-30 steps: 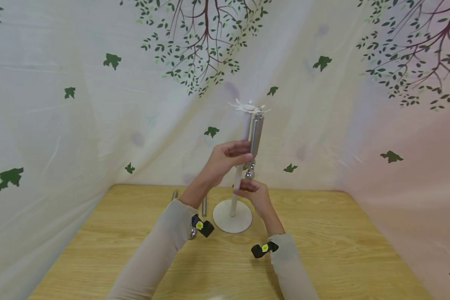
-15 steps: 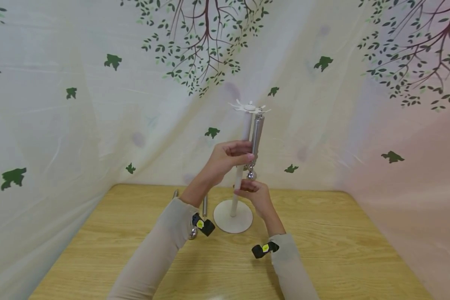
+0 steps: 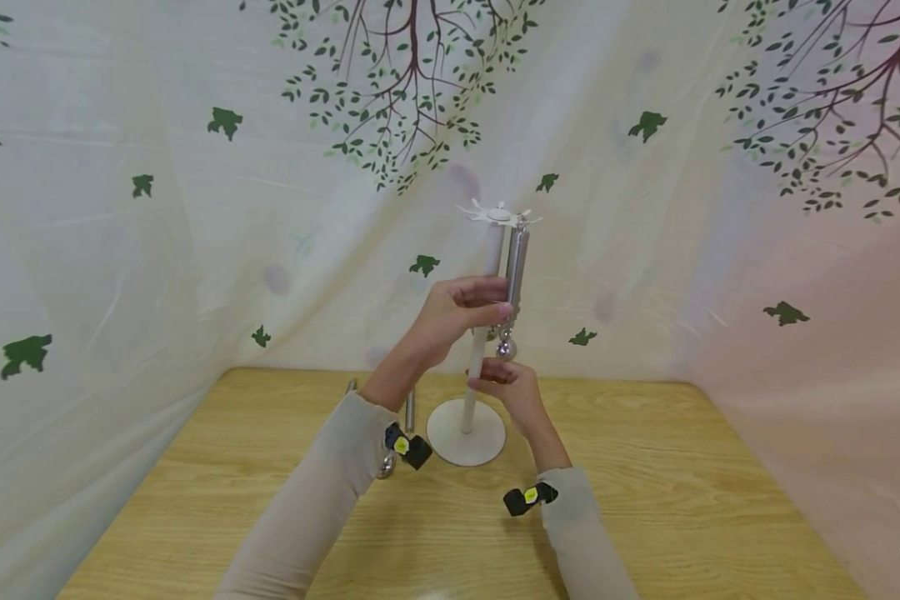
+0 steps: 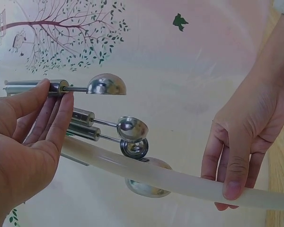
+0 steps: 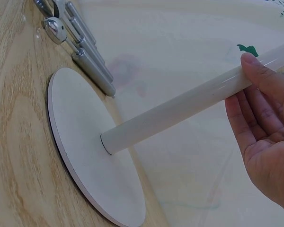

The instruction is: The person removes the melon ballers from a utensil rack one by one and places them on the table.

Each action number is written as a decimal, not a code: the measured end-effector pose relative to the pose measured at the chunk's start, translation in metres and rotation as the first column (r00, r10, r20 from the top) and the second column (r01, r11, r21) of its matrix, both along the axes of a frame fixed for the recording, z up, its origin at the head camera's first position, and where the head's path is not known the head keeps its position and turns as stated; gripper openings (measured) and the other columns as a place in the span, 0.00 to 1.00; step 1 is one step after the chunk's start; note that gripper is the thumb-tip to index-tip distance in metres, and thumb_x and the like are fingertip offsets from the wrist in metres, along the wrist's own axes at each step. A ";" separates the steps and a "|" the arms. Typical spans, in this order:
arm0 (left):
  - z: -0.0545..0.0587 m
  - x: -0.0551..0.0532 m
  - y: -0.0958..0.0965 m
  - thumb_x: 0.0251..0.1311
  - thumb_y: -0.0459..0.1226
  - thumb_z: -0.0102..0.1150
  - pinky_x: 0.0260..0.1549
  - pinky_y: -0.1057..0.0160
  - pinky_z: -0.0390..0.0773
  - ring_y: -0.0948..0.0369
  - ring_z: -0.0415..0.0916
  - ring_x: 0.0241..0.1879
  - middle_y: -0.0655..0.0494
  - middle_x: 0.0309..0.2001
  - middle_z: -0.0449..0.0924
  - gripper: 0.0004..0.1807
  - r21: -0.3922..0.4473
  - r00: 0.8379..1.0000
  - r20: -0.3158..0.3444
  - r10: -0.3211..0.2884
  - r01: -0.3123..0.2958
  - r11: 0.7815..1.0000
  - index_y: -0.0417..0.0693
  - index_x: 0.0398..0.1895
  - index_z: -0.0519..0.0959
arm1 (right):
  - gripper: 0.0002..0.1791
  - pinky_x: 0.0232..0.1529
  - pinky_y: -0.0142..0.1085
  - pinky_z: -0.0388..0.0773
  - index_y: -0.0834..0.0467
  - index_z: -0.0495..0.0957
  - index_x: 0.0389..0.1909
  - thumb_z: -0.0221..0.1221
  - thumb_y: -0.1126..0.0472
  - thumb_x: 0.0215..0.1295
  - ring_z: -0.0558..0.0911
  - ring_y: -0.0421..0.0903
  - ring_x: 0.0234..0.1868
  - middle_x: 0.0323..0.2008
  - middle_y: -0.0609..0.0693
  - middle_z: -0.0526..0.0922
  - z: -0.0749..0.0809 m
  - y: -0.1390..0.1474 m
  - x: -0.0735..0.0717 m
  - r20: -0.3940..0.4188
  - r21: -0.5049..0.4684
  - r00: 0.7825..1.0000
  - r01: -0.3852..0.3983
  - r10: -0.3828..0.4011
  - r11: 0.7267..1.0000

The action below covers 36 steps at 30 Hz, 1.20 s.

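Note:
A white utensil stand [image 3: 468,412] rises from a round base, with a ring of hooks [image 3: 498,215] on top. Steel-handled tools with rounded bowls hang down its right side. My left hand [image 3: 453,321] pinches the lower handle of a scoop [image 4: 106,85] between thumb and fingers; its half-round bowl points down. Behind it in the left wrist view are a smaller scoop [image 4: 131,128] and a larger round bowl [image 4: 149,189], partly hidden by the pole. Lower down, my right hand [image 3: 517,396] grips the pole between thumb and fingers, as the right wrist view also shows.
Several more steel-handled utensils [image 5: 92,68] lie on the wooden table [image 3: 645,483], left of the stand's base [image 5: 85,127]. In the head view my left forearm partly covers them. A printed cloth [image 3: 330,250] hangs behind and around the table.
My left hand and the scoop handle have shifted slightly to the right, and the bowls below swung a little the same way. The right hand and the stand stay in place.

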State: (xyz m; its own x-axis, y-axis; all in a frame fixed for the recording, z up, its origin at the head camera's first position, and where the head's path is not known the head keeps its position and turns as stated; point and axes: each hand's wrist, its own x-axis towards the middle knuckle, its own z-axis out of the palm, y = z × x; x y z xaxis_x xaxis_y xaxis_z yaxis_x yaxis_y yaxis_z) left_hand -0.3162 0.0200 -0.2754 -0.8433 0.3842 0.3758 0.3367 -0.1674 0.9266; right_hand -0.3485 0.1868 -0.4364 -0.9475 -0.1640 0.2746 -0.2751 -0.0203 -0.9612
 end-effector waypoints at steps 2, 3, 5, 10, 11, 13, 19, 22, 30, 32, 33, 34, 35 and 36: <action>0.001 0.001 0.000 0.65 0.27 0.65 0.55 0.57 0.85 0.61 0.87 0.45 0.41 0.52 0.87 0.20 0.005 1.000 0.003 -0.007 0.007 1.000 0.35 0.60 0.79 | 0.19 0.53 0.36 0.86 0.71 0.80 0.53 0.69 0.71 0.61 0.88 0.40 0.45 0.41 0.46 0.91 0.000 0.000 0.000 -0.002 0.004 1.000 0.001 -0.001 1.000; 0.001 0.001 0.000 0.64 0.27 0.65 0.55 0.56 0.85 0.61 0.87 0.45 0.41 0.52 0.87 0.20 0.008 1.000 0.005 -0.011 0.011 1.000 0.35 0.60 0.79 | 0.19 0.53 0.36 0.86 0.70 0.80 0.53 0.69 0.71 0.61 0.88 0.40 0.45 0.41 0.46 0.91 -0.001 0.000 0.000 -0.001 0.003 1.000 0.003 -0.003 1.000; 0.002 0.002 0.000 0.64 0.27 0.64 0.55 0.55 0.85 0.61 0.87 0.45 0.41 0.51 0.87 0.20 0.012 1.000 0.007 -0.020 0.020 1.000 0.35 0.60 0.79 | 0.19 0.53 0.36 0.86 0.71 0.80 0.53 0.69 0.71 0.61 0.88 0.40 0.45 0.41 0.46 0.91 -0.001 0.000 0.000 0.002 -0.001 1.000 0.006 -0.006 1.000; 0.004 0.004 -0.002 0.64 0.28 0.65 0.54 0.56 0.85 0.59 0.88 0.46 0.42 0.51 0.87 0.20 -0.011 1.000 0.007 -0.028 0.028 1.000 0.36 0.60 0.79 | 0.19 0.53 0.35 0.86 0.71 0.80 0.53 0.68 0.72 0.61 0.88 0.40 0.45 0.42 0.47 0.91 -0.001 0.000 0.001 0.019 -0.001 1.000 0.010 -0.010 1.000; 0.005 0.005 -0.002 0.64 0.28 0.65 0.54 0.57 0.85 0.59 0.88 0.46 0.43 0.51 0.88 0.20 -0.020 1.000 0.008 -0.026 0.026 0.999 0.36 0.60 0.80 | 0.20 0.53 0.36 0.86 0.70 0.80 0.54 0.68 0.72 0.61 0.88 0.40 0.45 0.42 0.48 0.91 -0.001 0.000 0.001 0.022 0.003 1.000 0.011 -0.011 1.000; 0.006 0.006 -0.003 0.64 0.29 0.65 0.53 0.58 0.85 0.59 0.87 0.47 0.44 0.50 0.88 0.20 -0.039 1.000 0.006 -0.021 0.021 0.999 0.37 0.59 0.80 | 0.20 0.54 0.36 0.86 0.70 0.80 0.54 0.69 0.71 0.61 0.88 0.40 0.46 0.44 0.50 0.91 -0.001 0.000 0.001 0.028 0.009 1.000 0.012 -0.012 1.000; 0.012 0.008 -0.007 0.64 0.29 0.66 0.55 0.57 0.84 0.60 0.86 0.46 0.46 0.48 0.89 0.19 -0.082 1.000 -0.018 -0.022 0.020 0.996 0.37 0.59 0.80 | 0.19 0.56 0.39 0.85 0.67 0.81 0.54 0.69 0.68 0.62 0.87 0.42 0.48 0.47 0.54 0.90 -0.001 0.001 -0.001 0.030 0.040 0.999 0.018 -0.019 0.999; 0.014 0.009 -0.009 0.64 0.29 0.66 0.57 0.57 0.83 0.61 0.86 0.46 0.47 0.48 0.89 0.20 -0.094 0.999 -0.028 -0.027 0.024 0.995 0.37 0.59 0.80 | 0.20 0.57 0.39 0.85 0.67 0.81 0.54 0.70 0.67 0.62 0.87 0.42 0.48 0.47 0.53 0.90 -0.002 0.001 -0.002 0.028 0.045 0.999 0.018 -0.019 0.999; 0.009 0.012 -0.019 0.63 0.27 0.65 0.55 0.57 0.84 0.62 0.86 0.45 0.49 0.48 0.89 0.20 -0.074 0.999 -0.033 -0.041 0.038 0.997 0.35 0.59 0.80 | 0.20 0.54 0.37 0.86 0.72 0.80 0.54 0.69 0.71 0.61 0.88 0.41 0.46 0.42 0.47 0.91 -0.004 0.001 -0.002 0.006 -0.013 1.000 -0.014 0.014 1.000; 0.006 0.012 -0.024 0.64 0.27 0.64 0.56 0.56 0.84 0.62 0.86 0.45 0.49 0.49 0.89 0.20 -0.074 0.999 -0.027 -0.046 0.044 0.996 0.35 0.59 0.79 | 0.20 0.53 0.36 0.86 0.72 0.79 0.53 0.69 0.71 0.61 0.88 0.41 0.45 0.42 0.47 0.91 -0.004 0.001 -0.001 -0.007 -0.019 1.000 -0.021 0.021 1.000; 0.004 0.013 -0.027 0.64 0.27 0.64 0.56 0.56 0.84 0.62 0.86 0.45 0.48 0.49 0.89 0.20 -0.076 0.999 -0.024 -0.048 0.046 0.996 0.35 0.59 0.79 | 0.20 0.52 0.36 0.86 0.71 0.80 0.53 0.69 0.71 0.61 0.88 0.41 0.45 0.43 0.48 0.91 -0.004 0.001 -0.001 -0.012 -0.021 1.000 -0.023 0.023 1.000; 0.002 0.013 -0.030 0.64 0.27 0.64 0.57 0.55 0.84 0.62 0.86 0.45 0.48 0.50 0.88 0.20 -0.081 0.999 -0.023 -0.048 0.046 0.996 0.36 0.60 0.79 | 0.20 0.52 0.36 0.86 0.71 0.80 0.53 0.69 0.71 0.60 0.88 0.41 0.45 0.43 0.48 0.91 -0.004 0.001 -0.001 -0.016 -0.022 1.000 -0.024 0.023 0.999; 0.000 0.013 -0.033 0.64 0.27 0.64 0.57 0.55 0.83 0.61 0.87 0.45 0.47 0.50 0.88 0.20 -0.081 0.999 -0.020 -0.048 0.047 0.996 0.36 0.60 0.79 | 0.20 0.52 0.36 0.86 0.70 0.80 0.53 0.70 0.70 0.60 0.88 0.41 0.45 0.43 0.47 0.91 -0.004 0.001 0.000 -0.017 -0.022 1.000 -0.024 0.023 0.999; -0.002 0.013 -0.036 0.64 0.27 0.64 0.58 0.54 0.83 0.61 0.87 0.45 0.47 0.50 0.88 0.20 -0.086 0.999 -0.017 -0.045 0.043 0.995 0.36 0.60 0.79 | 0.20 0.52 0.36 0.86 0.69 0.81 0.53 0.70 0.70 0.60 0.88 0.41 0.46 0.43 0.47 0.91 -0.005 0.001 0.000 -0.018 -0.019 1.000 -0.022 0.022 1.000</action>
State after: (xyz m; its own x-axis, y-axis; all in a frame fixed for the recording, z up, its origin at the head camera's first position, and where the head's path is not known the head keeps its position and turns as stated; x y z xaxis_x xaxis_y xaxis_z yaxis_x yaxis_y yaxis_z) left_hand -0.3033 -0.0161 -0.2774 -0.8176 0.4523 0.3563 0.3487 -0.1034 0.9315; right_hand -0.3489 0.1877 -0.4409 -0.9387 -0.1794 0.2945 -0.2913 -0.0445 -0.9556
